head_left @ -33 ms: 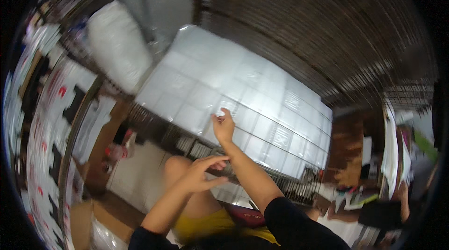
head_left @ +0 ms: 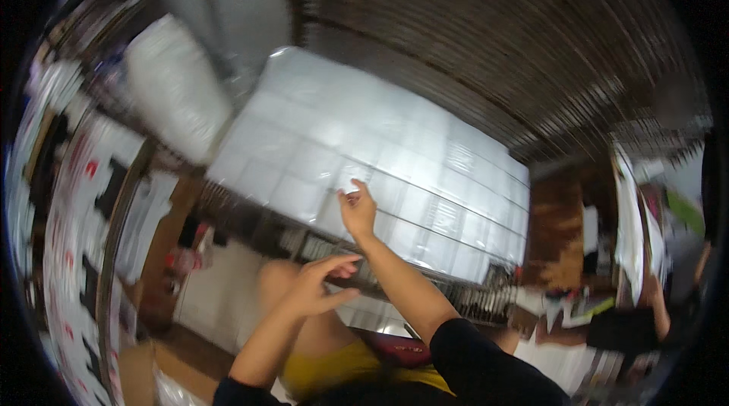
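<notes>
White packs (head_left: pixel 410 205) lie in rows on a dark rack (head_left: pixel 505 275), on my feed. My right hand (head_left: pixel 358 212), fingers curled, is over their near side, grasp unclear to me; my left hand (head_left: pixel 319 286) is loose, fingers parted, near the right forearm (head_left: pixel 402 277).

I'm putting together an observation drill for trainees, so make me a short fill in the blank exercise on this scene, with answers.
1. The ____ hand appears against the plastic-wrapped white packs.
2. The hand lower in the picture is the ____ hand.
3. The colour of the person's shorts is ____.
4. In the picture, the bulging white sack is on the packs' ____ side.

Missing words: right; left; yellow; left.
</notes>
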`<state>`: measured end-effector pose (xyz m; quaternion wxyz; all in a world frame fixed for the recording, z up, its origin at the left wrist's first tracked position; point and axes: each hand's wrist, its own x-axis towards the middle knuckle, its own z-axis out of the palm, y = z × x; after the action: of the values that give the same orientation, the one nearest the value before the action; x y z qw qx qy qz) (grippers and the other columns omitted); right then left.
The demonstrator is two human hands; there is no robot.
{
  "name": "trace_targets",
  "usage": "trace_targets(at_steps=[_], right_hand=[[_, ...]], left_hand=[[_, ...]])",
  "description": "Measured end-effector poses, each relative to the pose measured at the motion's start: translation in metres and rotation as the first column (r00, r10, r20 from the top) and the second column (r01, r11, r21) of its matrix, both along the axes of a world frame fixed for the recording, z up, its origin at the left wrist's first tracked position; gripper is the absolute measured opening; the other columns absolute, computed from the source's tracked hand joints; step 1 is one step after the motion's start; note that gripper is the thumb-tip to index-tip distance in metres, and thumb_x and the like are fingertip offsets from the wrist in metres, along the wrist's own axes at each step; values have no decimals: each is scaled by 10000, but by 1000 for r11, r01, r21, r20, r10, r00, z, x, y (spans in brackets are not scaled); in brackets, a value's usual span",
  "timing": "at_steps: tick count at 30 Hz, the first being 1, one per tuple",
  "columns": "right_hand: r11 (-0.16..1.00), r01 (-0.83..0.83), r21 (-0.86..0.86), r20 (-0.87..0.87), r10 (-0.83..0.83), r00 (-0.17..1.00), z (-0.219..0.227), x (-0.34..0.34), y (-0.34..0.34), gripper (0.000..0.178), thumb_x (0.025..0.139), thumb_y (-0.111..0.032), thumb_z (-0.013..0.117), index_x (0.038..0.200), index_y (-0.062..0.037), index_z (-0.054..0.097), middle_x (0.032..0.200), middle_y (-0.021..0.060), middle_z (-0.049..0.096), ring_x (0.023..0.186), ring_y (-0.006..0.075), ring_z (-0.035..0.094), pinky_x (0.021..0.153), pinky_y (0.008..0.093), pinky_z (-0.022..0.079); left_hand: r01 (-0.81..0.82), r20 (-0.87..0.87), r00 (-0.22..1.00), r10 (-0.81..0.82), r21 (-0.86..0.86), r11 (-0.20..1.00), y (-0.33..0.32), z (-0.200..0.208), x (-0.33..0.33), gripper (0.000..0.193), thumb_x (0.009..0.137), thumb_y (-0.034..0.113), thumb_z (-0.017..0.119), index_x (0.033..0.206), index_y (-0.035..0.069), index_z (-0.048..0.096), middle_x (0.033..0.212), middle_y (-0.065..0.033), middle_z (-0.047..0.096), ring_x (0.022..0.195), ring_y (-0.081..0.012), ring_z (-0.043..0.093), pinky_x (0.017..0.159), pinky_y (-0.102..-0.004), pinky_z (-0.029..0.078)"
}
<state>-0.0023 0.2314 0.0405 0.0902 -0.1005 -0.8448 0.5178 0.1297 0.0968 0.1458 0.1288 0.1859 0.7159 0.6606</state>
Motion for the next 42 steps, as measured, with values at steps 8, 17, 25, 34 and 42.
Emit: trace_targets(at_steps=[8,17,25,34,42], right_hand=[[916,356,184,-376,-269,887,88,100,280,337,779,-93,645,1108,-62,576,837,47,627,681,116,584,568,246,461],[-230,866,444,-838,-448,311,304,239,614,337,796,-174,620,1110,-58,578,1109,166,566,1056,366,511,901,419,424],[-39,800,598,-613,-665,426,326,249,668,200,859,-193,549,1024,-169,659,1010,54,623,970,275,562,806,402,481],[0,942,335,-922,-205,328,431,292,568,216,892,-125,551,1084,-138,650,997,59,647,753,199,641,622,292,504],[271,816,510,-847,-8,532,481,339,436,245,881,53,503,1077,6,642,986,96,630,715,89,574,615,211,467]], left_hand=[[-45,96,994,44,2,999,11,-7,4,557,716,69,721,1235,24,523,1000,-82,616,912,-169,577,835,-304,456],[-136,203,970,130,16,991,30,-5,8,474,771,34,682,1217,21,521,980,-58,588,885,-140,552,806,-271,453],[-327,82,927,365,-296,897,58,22,25,330,821,62,657,1133,21,559,957,-53,602,890,-144,573,806,-273,466],[207,280,953,-113,-331,921,190,2,23,388,828,162,682,1175,47,549,1002,-75,627,969,-166,570,819,-295,453],[477,680,245,-691,536,697,365,68,63,862,834,717,376,1416,88,284,1349,-185,415,1207,-311,443,969,-448,404]])
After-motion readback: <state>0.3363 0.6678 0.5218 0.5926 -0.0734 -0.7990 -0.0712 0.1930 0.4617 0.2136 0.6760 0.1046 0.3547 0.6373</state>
